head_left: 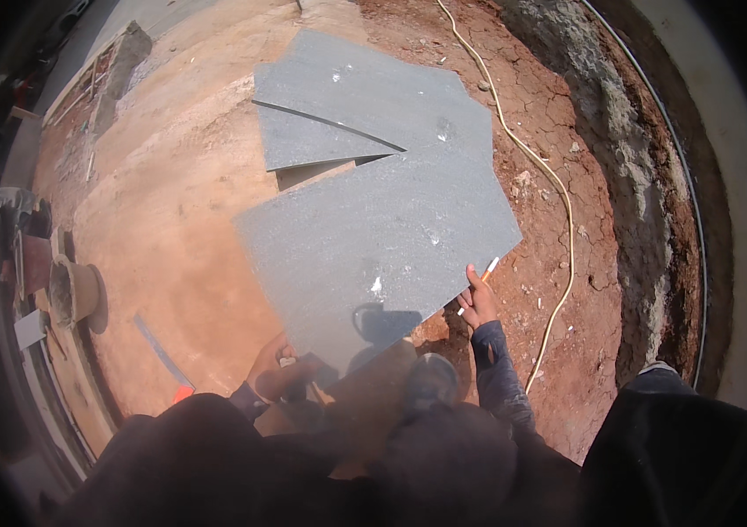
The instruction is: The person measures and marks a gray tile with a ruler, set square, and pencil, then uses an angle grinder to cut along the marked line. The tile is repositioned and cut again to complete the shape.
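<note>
One tan bucket (85, 291), contents unclear, left of grey slabs (364, 220).

Two hands (480, 305) (273, 369), one yellowish cord (566, 202), gray slabs (382, 224) (at least two).

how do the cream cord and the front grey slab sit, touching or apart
Apart: the head view shows red soil between the cream cord and the front grey slab.

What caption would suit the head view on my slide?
Left hand and right hand at the near edge of a grey slab, red soil to the right.
</note>
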`<state>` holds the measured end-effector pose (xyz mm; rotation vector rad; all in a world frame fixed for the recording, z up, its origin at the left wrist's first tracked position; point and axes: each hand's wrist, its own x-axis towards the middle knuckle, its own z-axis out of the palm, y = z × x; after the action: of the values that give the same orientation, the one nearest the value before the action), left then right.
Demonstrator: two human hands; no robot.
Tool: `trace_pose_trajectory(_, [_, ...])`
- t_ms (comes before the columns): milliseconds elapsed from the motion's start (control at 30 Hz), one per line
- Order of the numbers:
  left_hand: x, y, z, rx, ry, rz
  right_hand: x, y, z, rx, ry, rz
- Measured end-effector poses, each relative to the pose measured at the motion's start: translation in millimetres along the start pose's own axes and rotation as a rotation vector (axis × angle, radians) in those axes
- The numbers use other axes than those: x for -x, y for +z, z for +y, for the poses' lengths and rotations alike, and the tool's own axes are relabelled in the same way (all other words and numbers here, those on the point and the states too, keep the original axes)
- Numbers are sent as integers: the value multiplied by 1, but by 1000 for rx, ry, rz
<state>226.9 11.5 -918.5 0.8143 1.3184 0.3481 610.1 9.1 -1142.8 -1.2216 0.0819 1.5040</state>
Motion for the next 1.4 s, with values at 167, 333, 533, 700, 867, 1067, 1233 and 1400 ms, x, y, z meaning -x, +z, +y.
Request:
trace_pose_trajectory(167, [-17, -14, -43, -114, 25, 59, -27, -40, -40, 1028, -288, 459])
trace_pose_trajectory(333, [-27, -17, -51, -84, -70, 75, -128, -46, -140, 1440, -600, 634])
trace_pose_trajectory(533, [-36, -35, -81, -178, -45, 116, -221, -5, -161, 1523, -499, 578])
trace_pose_trajectory(700, [-39, -32, -81, -269, -51, 162, -264, -2, -155, 1611, -400, 457])
trace_pose_trajectory(867, [-46, -37, -84, -380, 5, 140, -275, -32, -188, 1672, -319, 312])
trace_pose_trajectory(1067, [-34, -90, -91, -407, -33, 151, -215, -11, -163, 1683, -385, 210])
trace_pose_trajectory(1233, [-46, -136, -96, -490, -36, 69, -145, -15, -169, 1626, -322, 168])
trace_pose_trajectory(1400, [-57, -182, -101, -535, -74, 126, -97, -12, -160, 1541, -323, 25])
